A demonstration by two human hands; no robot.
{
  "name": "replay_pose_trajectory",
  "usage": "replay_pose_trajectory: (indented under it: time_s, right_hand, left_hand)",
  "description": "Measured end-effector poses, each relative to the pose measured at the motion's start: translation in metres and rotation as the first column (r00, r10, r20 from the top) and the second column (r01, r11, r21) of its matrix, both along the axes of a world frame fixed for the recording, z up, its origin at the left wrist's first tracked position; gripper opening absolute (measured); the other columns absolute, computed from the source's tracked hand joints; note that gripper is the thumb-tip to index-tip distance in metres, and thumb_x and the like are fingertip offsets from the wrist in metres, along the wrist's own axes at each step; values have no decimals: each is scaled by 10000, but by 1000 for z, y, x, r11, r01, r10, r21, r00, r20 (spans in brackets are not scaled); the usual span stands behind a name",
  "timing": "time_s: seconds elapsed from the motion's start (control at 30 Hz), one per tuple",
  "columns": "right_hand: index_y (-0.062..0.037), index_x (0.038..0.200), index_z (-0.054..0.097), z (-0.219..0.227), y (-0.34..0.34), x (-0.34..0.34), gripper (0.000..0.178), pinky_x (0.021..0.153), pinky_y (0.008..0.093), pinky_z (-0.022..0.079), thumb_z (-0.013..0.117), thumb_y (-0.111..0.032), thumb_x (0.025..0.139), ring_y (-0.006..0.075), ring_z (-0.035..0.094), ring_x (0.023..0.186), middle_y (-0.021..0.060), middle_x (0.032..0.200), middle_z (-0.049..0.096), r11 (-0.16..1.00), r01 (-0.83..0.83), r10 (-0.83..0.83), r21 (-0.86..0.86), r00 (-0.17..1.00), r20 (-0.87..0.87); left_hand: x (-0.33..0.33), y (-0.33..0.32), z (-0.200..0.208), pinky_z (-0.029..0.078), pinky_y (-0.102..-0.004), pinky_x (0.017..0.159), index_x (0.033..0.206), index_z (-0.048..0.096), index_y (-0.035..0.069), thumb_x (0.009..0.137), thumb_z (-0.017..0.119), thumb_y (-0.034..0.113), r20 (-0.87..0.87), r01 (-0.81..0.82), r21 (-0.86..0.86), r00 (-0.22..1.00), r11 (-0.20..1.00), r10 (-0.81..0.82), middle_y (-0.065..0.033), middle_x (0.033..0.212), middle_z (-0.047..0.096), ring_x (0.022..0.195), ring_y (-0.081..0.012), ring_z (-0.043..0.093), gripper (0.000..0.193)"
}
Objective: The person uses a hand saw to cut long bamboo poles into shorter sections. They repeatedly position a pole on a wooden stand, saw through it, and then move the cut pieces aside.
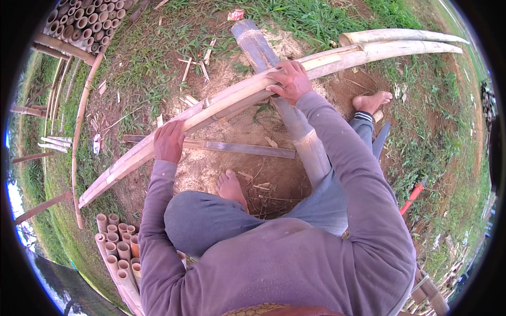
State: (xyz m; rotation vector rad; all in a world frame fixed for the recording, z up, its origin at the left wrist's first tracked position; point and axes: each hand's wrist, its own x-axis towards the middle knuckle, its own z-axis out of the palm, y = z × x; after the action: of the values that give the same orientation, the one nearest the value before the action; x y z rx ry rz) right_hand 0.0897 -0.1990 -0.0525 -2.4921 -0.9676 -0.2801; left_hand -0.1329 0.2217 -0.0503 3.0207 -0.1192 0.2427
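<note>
A long pale bamboo pole lies slantwise before me, from low at the left to high at the right. It looks split or doubled lengthwise. My left hand is closed over its left part. Further right, my right hand grips it from above, fingers over the far side and thumb apart. Under the pole, near my right hand, runs a thick grey bamboo log, its near end by my leg. Another pale bamboo pole lies along the far right part.
A flat bamboo strip lies across the dirt below the pole. Cut bamboo tubes are stacked far left and bundled near left. A red-handled tool rests on the grass at right. Chips and sawdust litter the ground.
</note>
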Motion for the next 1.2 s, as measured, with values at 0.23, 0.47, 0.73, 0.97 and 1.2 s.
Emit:
replay_pose_trajectory:
  time_s: [0.23, 0.47, 0.73, 0.97, 1.2]
  right_hand:
    - [-194, 1340, 700, 5, -158, -76, 474, 1168, 562, 403, 789, -413, 930, 316, 599, 1302, 103, 1335, 660, 836, 548, -548, 12, 834, 59]
    - [-57, 1182, 762, -121, -398, -234, 365, 970, 529, 568, 671, -343, 975, 464, 719, 1122, 262, 1174, 756, 485, 642, -861, -594, 230, -454]
    - [-163, 1419, 536, -207, -414, -310, 404, 1013, 507, 528, 538, -309, 1043, 345, 565, 1295, 115, 1343, 558, 452, 564, -892, -691, 310, -329]
    - [-137, 1318, 664, -230, -416, -378, 383, 946, 416, 469, 593, -248, 958, 334, 548, 1181, 135, 1217, 604, 664, 637, -748, -393, 558, -359]
    - [-144, 1230, 703, -139, -351, -346, 323, 964, 386, 437, 603, -244, 940, 303, 583, 1091, 133, 1206, 639, 826, 417, -557, -379, 710, -432]
  left_hand:
    - [-1, -14, 9, 503, -469, 989, 1414, 675, 116, 927, 776, 232, -29, -14, 165, 999, 986, 19, -63, 1223, 636, 1126, -313, 630, 510]
    - [4, -8, 11, 511, -465, 944, 1425, 653, 98, 942, 749, 218, -81, 19, 288, 997, 957, 4, -81, 1138, 612, 1052, -304, 630, 507]
    - [8, -13, 11, 509, -484, 950, 1392, 645, 86, 942, 728, 192, -147, 10, 306, 988, 952, 37, -96, 1137, 627, 1078, -326, 633, 470]
    - [29, -32, 7, 498, -494, 969, 1363, 652, 66, 941, 728, 201, -170, 40, 331, 985, 943, 18, -100, 1134, 629, 1077, -338, 634, 449]
    - [8, -12, 27, 495, -498, 980, 1338, 650, 75, 937, 731, 192, -129, -46, 372, 986, 927, 101, -105, 1155, 630, 1097, -346, 640, 425]
